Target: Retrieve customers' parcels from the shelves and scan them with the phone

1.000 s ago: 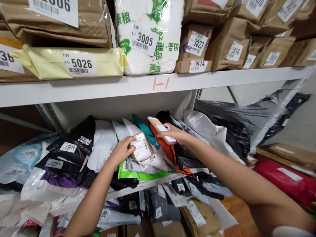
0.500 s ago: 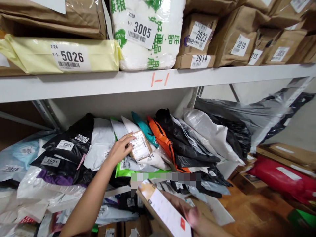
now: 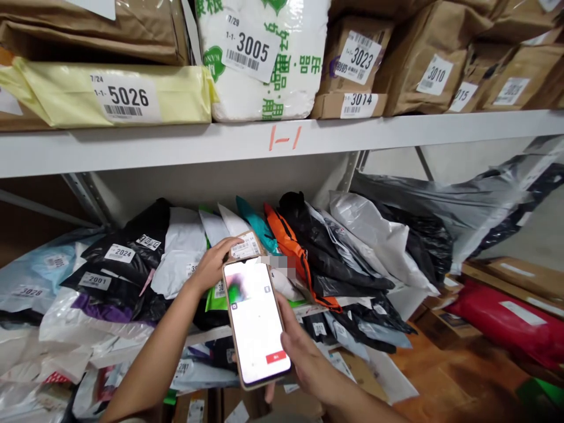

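My left hand (image 3: 214, 264) reaches into the pile of mail bags on the lower shelf, fingers closed round the edge of a small brown parcel (image 3: 245, 245) with a white label. My right hand (image 3: 304, 352) holds a smartphone (image 3: 254, 320) upright in front of the pile, its bright white screen facing me with a small red button near the bottom. The phone covers part of the parcel and the bags behind it. Around the parcel lie white, teal, orange and black poly bags (image 3: 308, 247).
The grey shelf board (image 3: 396, 132), marked "1-1" in red, carries a yellow bag 5026 (image 3: 123, 97), a white sack 3005 (image 3: 264, 59) and brown boxes (image 3: 423, 70). Black bags numbered 2024 and 2001 (image 3: 118, 264) lie left. A red parcel (image 3: 506, 320) and cartons sit on the floor at right.
My right hand drew back from the pile with the phone, dropped low, then raised it upright so the screen faces me. My left hand stayed on the brown parcel.
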`<act>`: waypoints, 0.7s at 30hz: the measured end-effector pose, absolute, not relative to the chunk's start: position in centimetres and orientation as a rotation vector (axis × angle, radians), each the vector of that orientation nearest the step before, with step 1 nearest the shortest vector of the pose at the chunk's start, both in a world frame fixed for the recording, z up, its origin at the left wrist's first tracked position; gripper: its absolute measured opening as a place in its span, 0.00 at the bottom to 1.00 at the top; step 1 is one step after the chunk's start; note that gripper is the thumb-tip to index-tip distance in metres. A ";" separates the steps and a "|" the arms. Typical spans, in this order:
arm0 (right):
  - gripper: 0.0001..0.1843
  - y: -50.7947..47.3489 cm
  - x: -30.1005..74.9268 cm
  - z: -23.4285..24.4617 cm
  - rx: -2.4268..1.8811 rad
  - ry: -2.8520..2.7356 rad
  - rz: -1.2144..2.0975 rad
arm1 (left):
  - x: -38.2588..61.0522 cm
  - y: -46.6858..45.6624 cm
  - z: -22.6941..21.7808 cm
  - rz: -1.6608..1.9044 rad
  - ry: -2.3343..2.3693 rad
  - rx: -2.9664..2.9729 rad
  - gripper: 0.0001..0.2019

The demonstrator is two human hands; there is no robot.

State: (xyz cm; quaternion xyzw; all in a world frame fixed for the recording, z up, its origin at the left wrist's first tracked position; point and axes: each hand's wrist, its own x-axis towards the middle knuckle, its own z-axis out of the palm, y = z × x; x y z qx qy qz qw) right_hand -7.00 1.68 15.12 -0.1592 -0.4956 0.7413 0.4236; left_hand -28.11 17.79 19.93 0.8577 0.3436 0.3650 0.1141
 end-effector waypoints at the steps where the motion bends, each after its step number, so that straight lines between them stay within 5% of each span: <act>1: 0.51 1.5 -7.0 15.5 -0.398 -1.257 1.833 | -28.1 17.7 20.1 1.078 0.995 2.507 0.23; 6: 0.46 0.7 -7.1 16.7 -0.346 -1.290 1.864 | -27.6 15.8 21.5 1.075 0.862 2.507 0.30; 21: 0.46 0.6 -6.7 17.3 -0.322 -1.286 1.872 | -27.3 15.8 21.5 1.057 0.998 2.492 0.28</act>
